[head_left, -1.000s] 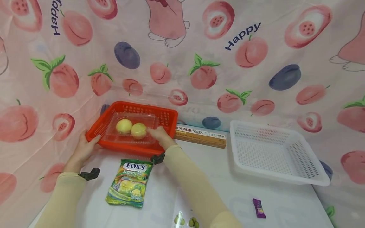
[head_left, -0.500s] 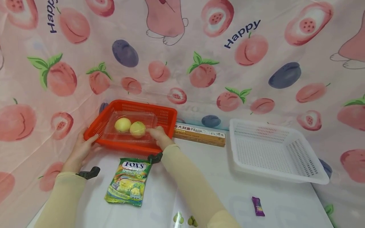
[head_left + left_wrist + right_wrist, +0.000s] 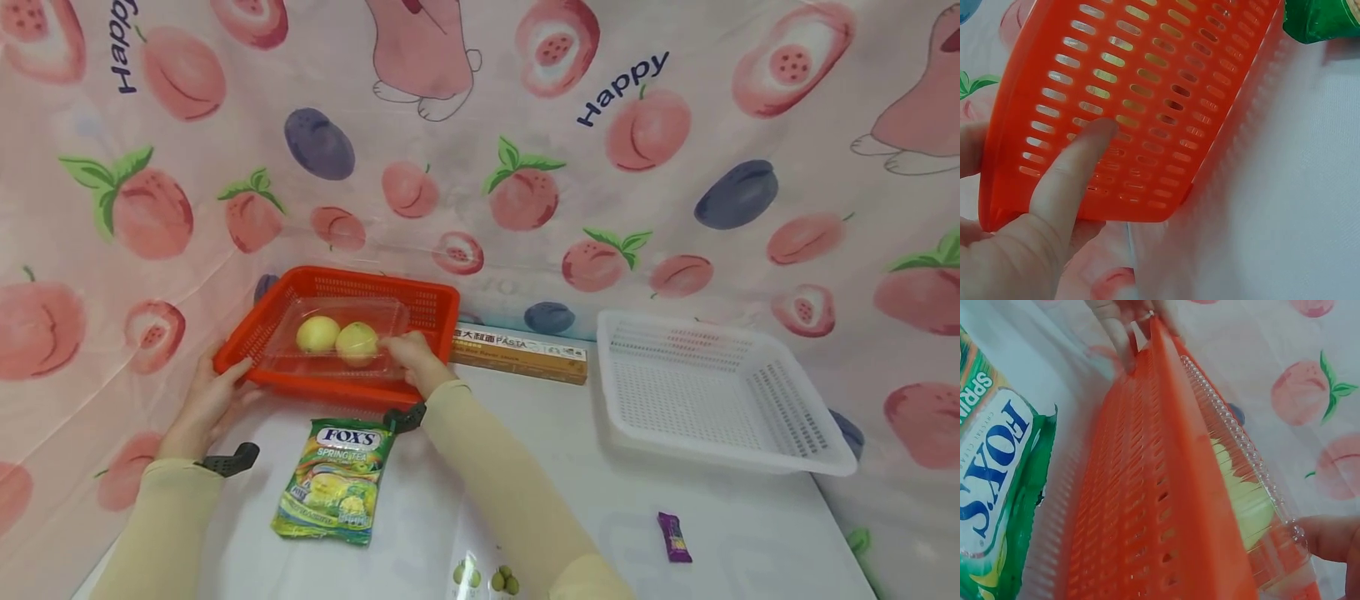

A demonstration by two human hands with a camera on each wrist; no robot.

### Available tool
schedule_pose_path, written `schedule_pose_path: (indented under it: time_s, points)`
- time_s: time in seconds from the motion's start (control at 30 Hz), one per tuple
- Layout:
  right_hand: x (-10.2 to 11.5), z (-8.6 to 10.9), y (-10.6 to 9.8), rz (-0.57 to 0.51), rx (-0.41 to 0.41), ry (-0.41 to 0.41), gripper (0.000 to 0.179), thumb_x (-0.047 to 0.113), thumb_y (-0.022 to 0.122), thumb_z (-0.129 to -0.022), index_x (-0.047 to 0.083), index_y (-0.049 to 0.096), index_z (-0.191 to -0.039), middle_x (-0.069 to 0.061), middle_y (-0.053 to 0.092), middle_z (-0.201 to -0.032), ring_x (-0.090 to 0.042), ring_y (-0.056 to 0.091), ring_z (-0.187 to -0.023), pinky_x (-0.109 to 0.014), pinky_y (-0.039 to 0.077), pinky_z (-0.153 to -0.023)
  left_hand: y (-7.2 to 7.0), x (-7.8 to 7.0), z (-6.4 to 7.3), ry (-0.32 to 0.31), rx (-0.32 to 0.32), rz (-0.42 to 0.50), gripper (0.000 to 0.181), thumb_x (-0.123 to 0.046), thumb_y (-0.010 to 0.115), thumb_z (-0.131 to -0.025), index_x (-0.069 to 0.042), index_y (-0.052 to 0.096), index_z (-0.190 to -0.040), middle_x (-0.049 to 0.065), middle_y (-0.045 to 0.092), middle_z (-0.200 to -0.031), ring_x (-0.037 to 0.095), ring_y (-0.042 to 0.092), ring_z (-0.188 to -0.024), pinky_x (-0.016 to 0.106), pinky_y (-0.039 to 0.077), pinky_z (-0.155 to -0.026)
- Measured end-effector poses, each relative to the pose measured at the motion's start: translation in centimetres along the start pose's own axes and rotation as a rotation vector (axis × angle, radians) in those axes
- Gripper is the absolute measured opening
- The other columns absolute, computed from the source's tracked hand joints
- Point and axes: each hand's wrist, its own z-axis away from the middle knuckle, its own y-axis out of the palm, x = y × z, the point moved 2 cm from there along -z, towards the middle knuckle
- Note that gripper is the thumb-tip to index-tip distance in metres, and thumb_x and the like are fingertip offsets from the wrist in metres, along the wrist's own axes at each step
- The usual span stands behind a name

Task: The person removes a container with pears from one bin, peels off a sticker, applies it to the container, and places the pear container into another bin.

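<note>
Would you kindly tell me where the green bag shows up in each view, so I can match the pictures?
Head: the green bag lies left of centre, low, on the near side of the red basket.
Left wrist: only one green end, in the top right corner.
Right wrist: along the left edge, cut off by the frame.
Shared landmark: the red basket, in all three.

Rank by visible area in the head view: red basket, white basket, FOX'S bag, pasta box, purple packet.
1. Red basket, white basket: too close to rank
2. FOX'S bag
3. Pasta box
4. Purple packet
</note>
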Motion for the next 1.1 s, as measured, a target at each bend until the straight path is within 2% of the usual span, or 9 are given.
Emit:
schedule_pose_path:
  time_s: [0.13,0.3,0.37,0.47,0.6,0.8,0.93,1.1]
  points:
    - [0.3,0.4,-0.3,-0.026,0.005,-0.005,0.023,0.02,0.068,-0.092,0.009,0.055,-0.109,-0.012,0.062,-0.111,-0.034,0.06,-0.107,-0.04,0.054,-0.084,-0.1,0.1,0.1,-0.001,0.016,0.032,0.09,-0.024,0.058,-0.099,-0.033,-0.01,-0.156,0.011,-0.003,-0.157,0.02,0.045,-0.116,0.042,0.044,-0.094]
    - [1.0,1.4,-0.6,0.002,0.004,-0.028,0.027,0.021,0.069,-0.092,0.011,0.05,-0.109,-0.007,0.058,-0.1,-0.029,0.061,-0.097,-0.037,0.056,-0.078,-0.7,0.2,0.2,0.001,0.049,0.064,0.079,-0.026,0.051,-0.103,-0.033,-0.007,-0.156,0.008,0.002,-0.155,0.018,0.044,-0.116,0.045,0.041,-0.095]
    - [1.6,1.9,-0.8,-0.006,0.025,-0.049,0.024,0.02,0.068,-0.092,0.01,0.053,-0.108,-0.007,0.059,-0.098,-0.03,0.063,-0.095,-0.038,0.057,-0.075,-0.8,0.2,0.3,-0.008,0.053,0.069,0.077,-0.028,0.049,-0.103,-0.034,-0.005,-0.157,0.007,0.003,-0.155,0.016,0.043,-0.115,0.045,0.04,-0.095]
    - [2.6,2.6,-1.1,-0.013,0.052,-0.069,0.022,0.018,0.068,-0.092,0.007,0.053,-0.105,-0.008,0.058,-0.097,-0.033,0.064,-0.094,-0.039,0.058,-0.072,-0.8,0.1,0.4,-0.034,0.049,0.066,0.077,-0.032,0.05,-0.102,-0.037,-0.004,-0.156,0.005,0.003,-0.155,0.015,0.043,-0.114,0.046,0.039,-0.096]
    - [3.8,3.5,-1.8,0.003,0.061,-0.078,0.018,0.017,0.068,-0.092,0.005,0.056,-0.099,-0.009,0.059,-0.098,-0.034,0.063,-0.095,-0.04,0.058,-0.07,-0.7,0.1,0.4,-0.033,0.047,0.047,0.078,-0.034,0.051,-0.101,-0.037,-0.004,-0.156,0.006,0.005,-0.154,0.016,0.042,-0.114,0.045,0.04,-0.095]
    - [5.5,4.9,-4.1,-0.002,0.088,-0.058,0.018,0.017,0.07,-0.091,0.005,0.058,-0.085,-0.014,0.061,-0.104,-0.032,0.063,-0.089,-0.039,0.059,-0.069,-0.8,0.5,0.3,0.002,0.066,0.119,0.076,-0.028,0.05,-0.102,-0.035,-0.003,-0.157,0.006,0.011,-0.151,0.017,0.044,-0.114,0.043,0.048,-0.091]
    - [6.5,5.9,-5.9,-0.026,0.12,-0.04,0.016,0.016,0.068,-0.092,0.003,0.059,-0.096,-0.012,0.059,-0.108,-0.032,0.062,-0.098,-0.041,0.058,-0.07,-0.7,0.6,0.4,0.0,0.083,0.167,0.077,-0.026,0.051,-0.102,-0.036,-0.002,-0.157,0.005,0.014,-0.15,0.014,0.049,-0.109,0.044,0.049,-0.09]
    - [7.5,7.4,-8.9,-0.057,0.127,-0.028,0.035,0.016,0.067,-0.094,0.002,0.049,-0.12,-0.015,0.056,-0.119,-0.031,0.061,-0.102,-0.04,0.057,-0.076,-0.7,0.5,0.3,-0.002,0.073,0.137,0.077,-0.028,0.05,-0.102,-0.037,-0.005,-0.156,0.005,0.006,-0.156,0.01,0.052,-0.106,0.042,0.05,-0.087]
